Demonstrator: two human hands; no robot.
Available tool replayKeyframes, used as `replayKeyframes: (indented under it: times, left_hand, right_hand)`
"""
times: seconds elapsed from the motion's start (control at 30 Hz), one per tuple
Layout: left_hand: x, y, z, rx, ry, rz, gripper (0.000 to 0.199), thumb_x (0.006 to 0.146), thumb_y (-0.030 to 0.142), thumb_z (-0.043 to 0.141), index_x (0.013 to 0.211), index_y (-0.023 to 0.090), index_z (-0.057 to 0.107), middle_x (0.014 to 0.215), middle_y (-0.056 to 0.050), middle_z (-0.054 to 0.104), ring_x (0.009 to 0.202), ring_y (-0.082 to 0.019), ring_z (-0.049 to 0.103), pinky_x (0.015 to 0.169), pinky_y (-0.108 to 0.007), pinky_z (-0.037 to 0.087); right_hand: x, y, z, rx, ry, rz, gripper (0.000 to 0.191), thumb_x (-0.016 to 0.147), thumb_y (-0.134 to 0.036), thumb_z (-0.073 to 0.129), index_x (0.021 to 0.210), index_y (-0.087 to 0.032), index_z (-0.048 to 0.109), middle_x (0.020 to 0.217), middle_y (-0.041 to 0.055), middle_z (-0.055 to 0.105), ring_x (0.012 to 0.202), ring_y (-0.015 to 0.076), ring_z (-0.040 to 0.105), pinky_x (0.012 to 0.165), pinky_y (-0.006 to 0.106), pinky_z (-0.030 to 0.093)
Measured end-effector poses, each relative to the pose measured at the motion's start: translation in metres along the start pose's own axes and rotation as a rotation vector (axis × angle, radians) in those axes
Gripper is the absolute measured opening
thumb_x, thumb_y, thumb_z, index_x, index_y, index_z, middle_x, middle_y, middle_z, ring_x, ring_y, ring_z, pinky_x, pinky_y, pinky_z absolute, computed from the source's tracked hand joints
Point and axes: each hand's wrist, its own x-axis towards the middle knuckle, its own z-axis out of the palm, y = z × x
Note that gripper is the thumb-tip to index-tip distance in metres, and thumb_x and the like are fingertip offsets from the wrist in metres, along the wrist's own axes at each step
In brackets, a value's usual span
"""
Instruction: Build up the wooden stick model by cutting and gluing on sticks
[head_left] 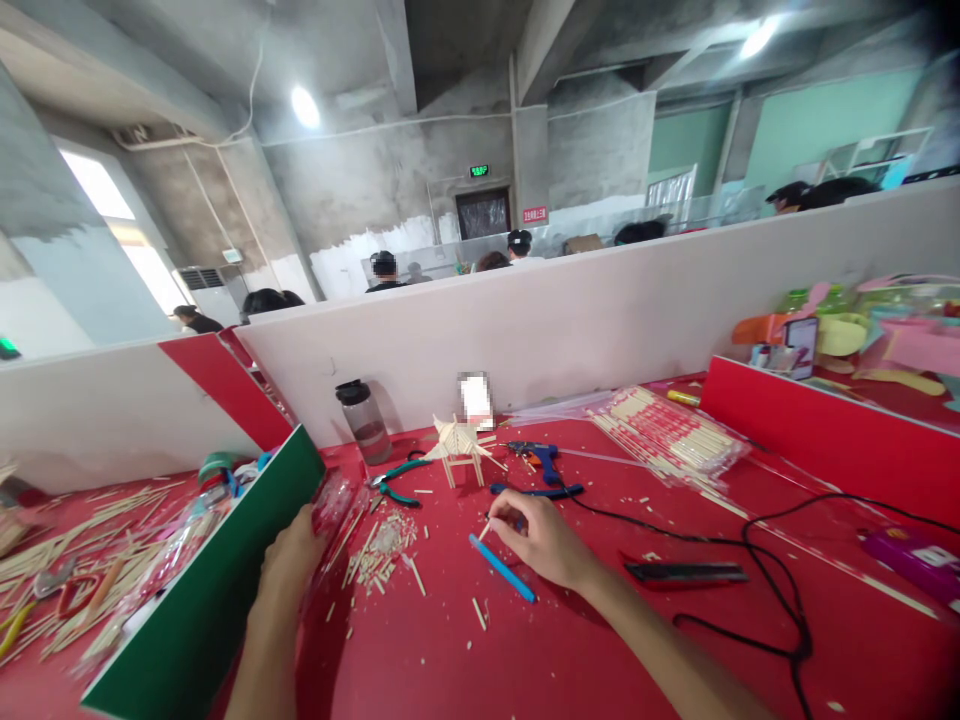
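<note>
The right hand (538,540) is over the middle of the red worktop (570,650), its fingers pinching a short, pale wooden stick (485,530). The stick's lower end is close to the far end of a slim bright-blue pen-shaped tool (504,570), which lies slanting towards the near right. The left hand (291,552) is at the left, beside an upright green panel (202,590) and next to crinkled clear plastic packaging (334,505); its fingers are partly hidden, so I cannot tell whether they grasp anything.

Beyond the right hand, a small pale wooden-stick model with a pointed roof (459,445) stands upright on its legs. Green-handled pliers (399,492) lie to its left, a blue glue gun (541,458) to its right, and dark-blue-handled pliers (540,490) on its near right. A heap of cut stick pieces (381,552) lies between the two hands. A black-and-red utility knife (686,572) rests farther right, near a looping black cable (795,600).
</note>
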Motion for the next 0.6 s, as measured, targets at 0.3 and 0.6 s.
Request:
replayKeyframes:
  times: [0.3,0.6]
  left_hand:
    - [0.011,-0.004,0.006,0.004,-0.147,0.029,0.065,0.09,0.043,0.049,0.147,0.013,0.038,0.141,-0.018,0.057,0.125,-0.032,0.059,0.098,-0.038,0.047]
    - [0.013,0.018,-0.013,0.0,-0.07,0.095,0.052,0.087,0.039,0.051,0.134,0.017,0.053,0.13,-0.019,0.065,0.115,-0.036,0.064,0.089,-0.042,0.049]
  right_hand:
    - [-0.001,0.002,0.001,0.002,-0.004,0.001,0.01,0.092,-0.025,0.055,0.084,-0.021,0.06,0.079,-0.0001,0.068,0.071,0.0139,0.063,0.065,0.023,0.044]
    - [0.0,-0.002,-0.003,-0.001,0.003,0.003,0.011,0.092,-0.027,0.055,0.085,-0.02,0.06,0.08,0.0008,0.069,0.071,0.0145,0.063,0.064,0.024,0.043]
